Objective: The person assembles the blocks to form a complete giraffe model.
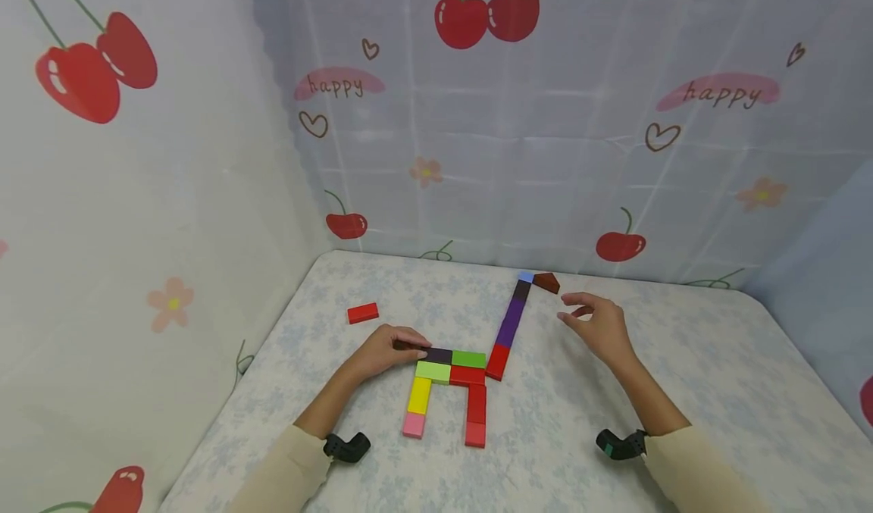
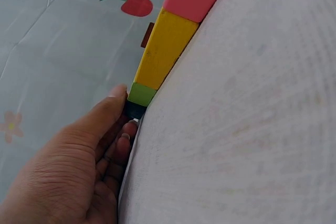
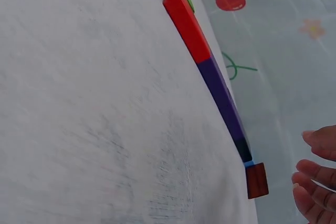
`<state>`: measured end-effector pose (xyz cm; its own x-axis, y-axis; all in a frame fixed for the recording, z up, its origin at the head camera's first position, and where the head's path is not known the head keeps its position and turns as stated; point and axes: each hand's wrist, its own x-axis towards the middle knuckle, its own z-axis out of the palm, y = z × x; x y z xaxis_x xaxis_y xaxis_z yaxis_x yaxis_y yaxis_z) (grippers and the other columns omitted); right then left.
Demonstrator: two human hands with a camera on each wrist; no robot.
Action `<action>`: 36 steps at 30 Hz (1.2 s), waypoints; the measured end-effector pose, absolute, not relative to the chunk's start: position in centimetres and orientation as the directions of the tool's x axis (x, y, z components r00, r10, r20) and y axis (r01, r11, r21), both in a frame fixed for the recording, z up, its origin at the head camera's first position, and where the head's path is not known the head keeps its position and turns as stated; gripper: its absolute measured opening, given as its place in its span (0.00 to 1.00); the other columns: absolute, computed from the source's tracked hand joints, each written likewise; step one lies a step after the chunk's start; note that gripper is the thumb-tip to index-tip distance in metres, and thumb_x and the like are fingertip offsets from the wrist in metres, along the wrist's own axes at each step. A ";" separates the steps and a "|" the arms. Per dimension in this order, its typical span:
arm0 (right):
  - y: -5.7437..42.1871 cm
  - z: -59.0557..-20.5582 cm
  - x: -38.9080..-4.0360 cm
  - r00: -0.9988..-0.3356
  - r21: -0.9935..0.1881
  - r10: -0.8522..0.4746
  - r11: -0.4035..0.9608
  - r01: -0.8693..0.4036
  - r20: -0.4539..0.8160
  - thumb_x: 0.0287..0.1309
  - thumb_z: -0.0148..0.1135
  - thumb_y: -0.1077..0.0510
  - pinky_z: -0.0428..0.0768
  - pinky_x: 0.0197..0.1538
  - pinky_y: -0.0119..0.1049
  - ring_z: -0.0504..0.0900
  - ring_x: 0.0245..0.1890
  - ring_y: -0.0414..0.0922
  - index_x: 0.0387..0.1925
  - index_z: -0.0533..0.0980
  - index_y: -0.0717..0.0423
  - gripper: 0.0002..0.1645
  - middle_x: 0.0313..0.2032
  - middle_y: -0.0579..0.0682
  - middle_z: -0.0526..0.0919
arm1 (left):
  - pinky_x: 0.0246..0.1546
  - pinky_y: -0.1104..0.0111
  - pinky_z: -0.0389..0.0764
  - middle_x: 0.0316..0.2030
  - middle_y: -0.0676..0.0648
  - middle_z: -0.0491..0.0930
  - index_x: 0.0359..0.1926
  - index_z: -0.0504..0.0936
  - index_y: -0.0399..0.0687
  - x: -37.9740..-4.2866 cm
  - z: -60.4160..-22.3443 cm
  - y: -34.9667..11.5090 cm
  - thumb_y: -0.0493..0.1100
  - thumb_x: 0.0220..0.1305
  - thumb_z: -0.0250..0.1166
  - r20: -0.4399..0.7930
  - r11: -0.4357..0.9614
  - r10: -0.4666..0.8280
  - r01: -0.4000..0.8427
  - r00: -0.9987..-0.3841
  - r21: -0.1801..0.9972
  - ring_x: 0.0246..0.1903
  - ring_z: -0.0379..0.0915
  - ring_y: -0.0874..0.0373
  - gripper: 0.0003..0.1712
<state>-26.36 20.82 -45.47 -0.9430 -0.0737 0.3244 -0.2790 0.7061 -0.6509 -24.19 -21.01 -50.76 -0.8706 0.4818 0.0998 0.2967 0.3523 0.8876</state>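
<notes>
Flat coloured blocks lie in a four-legged animal shape with a long slanting neck. My left hand [image 1: 390,348] pinches the left end of a dark block [image 1: 437,356] at the shape's upper left. Beside that block lies a green block [image 1: 468,359], with a light green block [image 1: 433,373] and a red block [image 1: 467,376] below. Yellow [image 1: 419,395] and pink [image 1: 413,425] blocks form the left leg. My right hand [image 1: 600,327] hovers just right of a brown angular block [image 1: 546,282], apart from it, fingers loosely bent around nothing. A purple stretch [image 3: 222,98] of the neck shows in the right wrist view.
A lone red block [image 1: 363,313] lies at the table's left, behind my left hand. The pale patterned table [image 1: 559,437] meets a hanging cherry-print curtain [image 1: 505,157] at its back edge. Black wrist devices [image 1: 348,447] sit at both cuffs.
</notes>
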 end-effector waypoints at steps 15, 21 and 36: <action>17.1 -46.2 -22.0 -0.943 -0.698 -0.177 0.637 -0.328 0.282 0.56 0.75 0.63 0.80 0.30 0.32 0.85 0.38 0.51 0.49 0.85 0.61 0.17 0.42 0.55 0.88 | 0.44 0.70 0.79 0.46 0.50 0.87 0.51 0.89 0.42 -23.6 -49.7 -20.8 0.37 0.65 0.71 0.095 0.357 0.480 0.293 -0.872 0.887 0.42 0.80 0.57 0.14; 15.9 -46.5 -21.3 -0.948 -0.710 -0.228 0.628 -0.317 0.222 0.57 0.75 0.63 0.81 0.31 0.33 0.84 0.38 0.49 0.49 0.84 0.60 0.17 0.42 0.54 0.88 | 0.42 0.70 0.79 0.45 0.53 0.87 0.49 0.90 0.49 -23.5 -49.7 -20.9 0.39 0.62 0.74 0.087 0.357 0.480 0.285 -0.873 0.889 0.40 0.79 0.61 0.14; 12.8 -47.9 -20.0 -0.917 -0.732 -0.364 0.579 -0.359 0.163 0.53 0.75 0.67 0.82 0.36 0.31 0.84 0.33 0.44 0.44 0.85 0.60 0.14 0.36 0.49 0.88 | 0.41 0.71 0.79 0.45 0.51 0.87 0.49 0.90 0.47 -23.4 -49.5 -20.7 0.39 0.62 0.74 0.102 0.352 0.480 0.299 -0.871 0.887 0.38 0.78 0.62 0.14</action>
